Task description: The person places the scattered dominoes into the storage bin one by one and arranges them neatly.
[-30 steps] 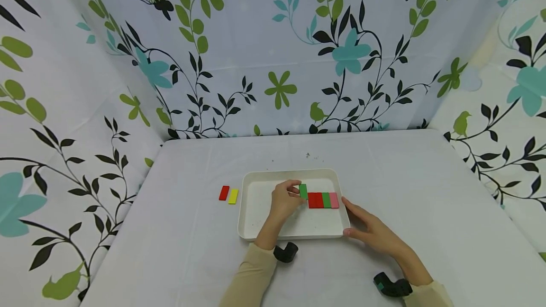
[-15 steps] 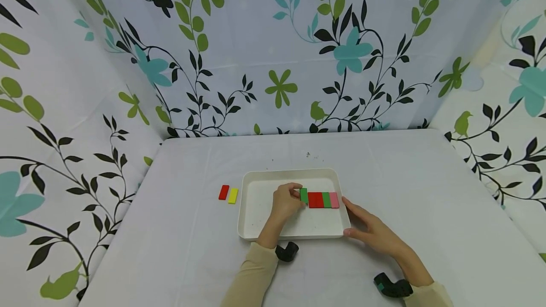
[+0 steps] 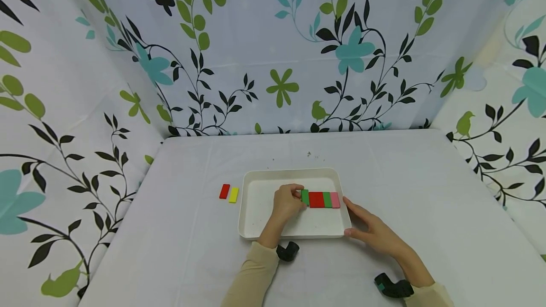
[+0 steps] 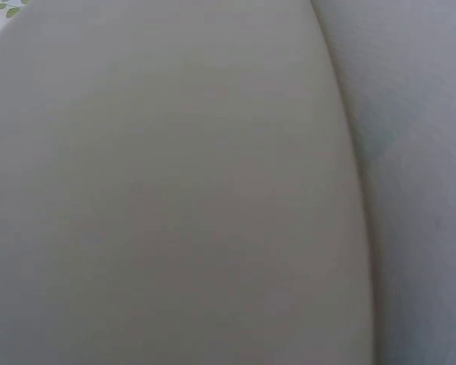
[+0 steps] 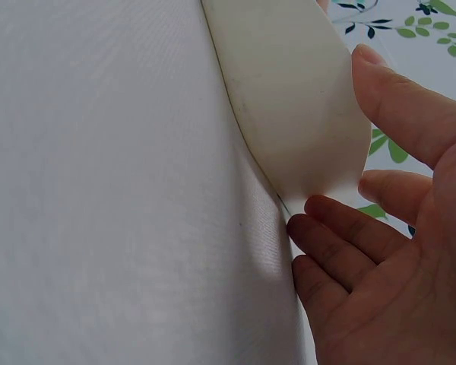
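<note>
In the head view, my left hand (image 3: 287, 204) pinches a small green tile (image 3: 304, 197) at the left end of a row in the white tray (image 3: 273, 237). To its right lie red tile area (image 3: 316, 199), another green tile (image 3: 327, 199) and a pink tile (image 3: 335, 200), side by side. Any seam within the red is too faint to tell. My right hand (image 3: 375, 232) rests against the tray's right side, fingers fairly straight, thumb by the near corner. Its fingertips touch the tray's outer wall (image 5: 289, 99) in the right wrist view. Only a blurred sleeve (image 4: 182, 198) fills the left wrist view.
A red tile (image 3: 224, 191) and a yellow tile (image 3: 233, 195) lie on the white tablecloth (image 3: 192, 240) left of the tray. Dark specks (image 3: 309, 154) dot the cloth behind it. Leaf-patterned curtains (image 3: 239, 60) stand at the back and sides.
My left hand has lowered the green tile, bringing it nearer and slightly right, level with the row beside the red. The right hand stays in place at the tray.
</note>
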`<state>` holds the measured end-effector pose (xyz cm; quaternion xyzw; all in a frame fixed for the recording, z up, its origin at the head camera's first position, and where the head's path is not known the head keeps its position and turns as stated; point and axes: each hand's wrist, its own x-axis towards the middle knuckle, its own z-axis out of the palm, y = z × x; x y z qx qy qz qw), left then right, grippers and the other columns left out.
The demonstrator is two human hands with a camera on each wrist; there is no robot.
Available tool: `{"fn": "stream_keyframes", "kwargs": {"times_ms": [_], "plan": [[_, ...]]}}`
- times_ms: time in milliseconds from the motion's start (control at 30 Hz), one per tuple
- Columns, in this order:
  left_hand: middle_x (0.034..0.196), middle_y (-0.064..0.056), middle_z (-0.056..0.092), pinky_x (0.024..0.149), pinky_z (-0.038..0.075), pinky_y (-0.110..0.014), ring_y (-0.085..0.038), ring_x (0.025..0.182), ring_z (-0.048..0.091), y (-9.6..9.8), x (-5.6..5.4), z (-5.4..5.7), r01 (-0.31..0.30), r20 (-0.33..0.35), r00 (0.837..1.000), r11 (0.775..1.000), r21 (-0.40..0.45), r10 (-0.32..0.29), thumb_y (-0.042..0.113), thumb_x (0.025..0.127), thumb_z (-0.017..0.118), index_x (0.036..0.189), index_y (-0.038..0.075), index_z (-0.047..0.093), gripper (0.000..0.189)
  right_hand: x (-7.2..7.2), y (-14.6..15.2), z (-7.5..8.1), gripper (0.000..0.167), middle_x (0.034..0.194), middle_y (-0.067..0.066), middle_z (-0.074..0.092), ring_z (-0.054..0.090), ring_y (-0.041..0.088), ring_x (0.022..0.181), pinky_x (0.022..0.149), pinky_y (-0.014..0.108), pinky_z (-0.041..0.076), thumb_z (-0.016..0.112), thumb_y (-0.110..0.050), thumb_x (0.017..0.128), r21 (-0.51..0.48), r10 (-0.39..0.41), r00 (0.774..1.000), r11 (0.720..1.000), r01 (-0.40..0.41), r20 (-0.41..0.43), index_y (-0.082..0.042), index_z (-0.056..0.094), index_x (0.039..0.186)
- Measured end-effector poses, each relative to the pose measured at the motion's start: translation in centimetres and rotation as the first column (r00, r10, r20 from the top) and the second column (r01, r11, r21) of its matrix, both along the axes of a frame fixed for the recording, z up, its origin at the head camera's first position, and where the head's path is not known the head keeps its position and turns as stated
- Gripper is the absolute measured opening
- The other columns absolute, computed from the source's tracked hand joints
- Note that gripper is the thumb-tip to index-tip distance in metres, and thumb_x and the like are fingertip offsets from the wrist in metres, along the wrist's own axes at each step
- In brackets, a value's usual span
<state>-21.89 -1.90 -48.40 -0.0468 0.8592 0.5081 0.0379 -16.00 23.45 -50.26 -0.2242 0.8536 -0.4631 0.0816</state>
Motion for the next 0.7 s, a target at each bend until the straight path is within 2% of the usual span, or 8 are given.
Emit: {"fn": "stream_keyframes", "kwargs": {"times_ms": [367, 700], "plan": [[0.080, -0.006, 0.060, 0.061, 0.043, -0.023, -0.015, 0.070, 0.052, -0.06, 0.07, 0.33, 0.028, 0.033, 0.999, 0.999, -0.028, -0.027, -0.012, 0.067, 0.079, 0.111, 0.001, 0.072, 0.046, 0.06, 0.06, -0.15, 0.081, 0.159, 0.013, 0.029, 0.021, -0.013, 0.136, 0.102, 0.005, 0.020, 0.070, -0.034, 0.089, 0.024, -0.009, 1.000, 1.000, 0.009, -0.009, -0.016, 0.027, 0.155], [0.080, -0.002, 0.060, 0.060, 0.041, -0.020, -0.013, 0.071, 0.051, 0.12, 0.17, 0.36, 0.032, 0.048, 0.998, 0.995, -0.090, -0.027, -0.008, 0.069, 0.080, 0.112, 0.004, 0.072, 0.045, 0.02, 0.04, -0.09, 0.081, 0.159, 0.014, 0.028, 0.020, -0.017, 0.134, 0.102, 0.004, 0.020, 0.070, -0.032, 0.089, 0.012, 0.003, 1.000, 1.000, -0.003, -0.007, -0.015, 0.027, 0.155]]}}
